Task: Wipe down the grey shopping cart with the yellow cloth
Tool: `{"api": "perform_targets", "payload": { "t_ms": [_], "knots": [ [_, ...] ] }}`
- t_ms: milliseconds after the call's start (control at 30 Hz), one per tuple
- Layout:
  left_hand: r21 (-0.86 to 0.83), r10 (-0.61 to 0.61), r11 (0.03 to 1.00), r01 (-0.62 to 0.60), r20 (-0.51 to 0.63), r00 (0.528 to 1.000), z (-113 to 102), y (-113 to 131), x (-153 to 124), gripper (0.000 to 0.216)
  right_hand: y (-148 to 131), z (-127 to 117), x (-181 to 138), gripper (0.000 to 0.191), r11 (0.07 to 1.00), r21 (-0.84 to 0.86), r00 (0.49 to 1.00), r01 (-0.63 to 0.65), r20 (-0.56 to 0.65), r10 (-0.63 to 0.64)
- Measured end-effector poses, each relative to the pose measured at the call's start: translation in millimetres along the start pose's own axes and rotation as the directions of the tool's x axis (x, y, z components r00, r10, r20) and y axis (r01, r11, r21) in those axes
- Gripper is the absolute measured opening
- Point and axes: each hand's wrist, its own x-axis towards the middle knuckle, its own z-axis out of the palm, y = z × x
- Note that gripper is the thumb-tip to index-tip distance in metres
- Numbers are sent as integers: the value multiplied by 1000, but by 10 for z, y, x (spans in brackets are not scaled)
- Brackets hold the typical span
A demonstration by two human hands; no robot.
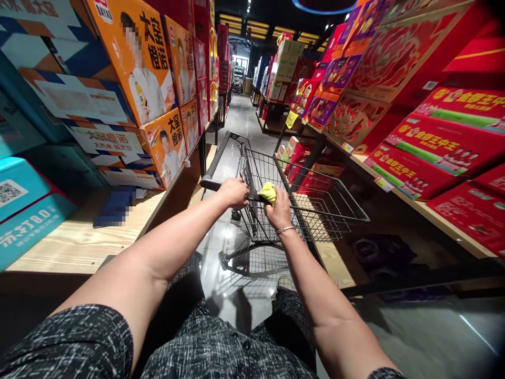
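Observation:
A black wire shopping cart (pixel 216 159) stands sideways in front of me, its handle toward the left. My left hand (pixel 234 192) is closed around the near rim of the basket, close to the handle end. In my right hand (pixel 280 209) is a crumpled yellow-green cloth (pixel 268 192), pressed at the same near rim a little further right. The fingers of this hand are curled over the cloth and partly hidden. A thin bracelet (pixel 285 230) circles the right wrist. The basket shows bare wire mesh.
Stacked orange drink cartons (pixel 136 63) and a turquoise box (pixel 31 210) rest on a wooden shelf at left, beside a dark blue item (pixel 114 206). Red gift boxes (pixel 442 142) fill the right shelf, whose wooden edge (pixel 418 210) runs close to the cart. A tiled aisle (pixel 252 113) stretches ahead.

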Motion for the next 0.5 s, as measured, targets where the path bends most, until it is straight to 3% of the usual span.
{"api": "perform_targets", "payload": {
  "t_ms": [100, 233, 400, 500],
  "knots": [
    [-45, -21, 999, 22, 9, 1000, 34, -142, 9, 17, -131, 122, 4, 70, 986, 88, 989, 140, 29, -143],
    [-67, -94, 993, 94, 0, 996, 82, -315, 51, 19, 61, 372, -182, 43, 956, 68, 949, 287, 117, -293],
    [16, -101, 995, 101, 8, 995, 156, -423, 103, 22, 609, 855, -707, 33, 980, 19, 892, 199, 410, -189],
    [4, -126, 992, 126, 5, 992, 165, -451, 117, 27, 904, 998, -958, 20, 994, 63, 871, 84, 480, -104]
  ]
}}
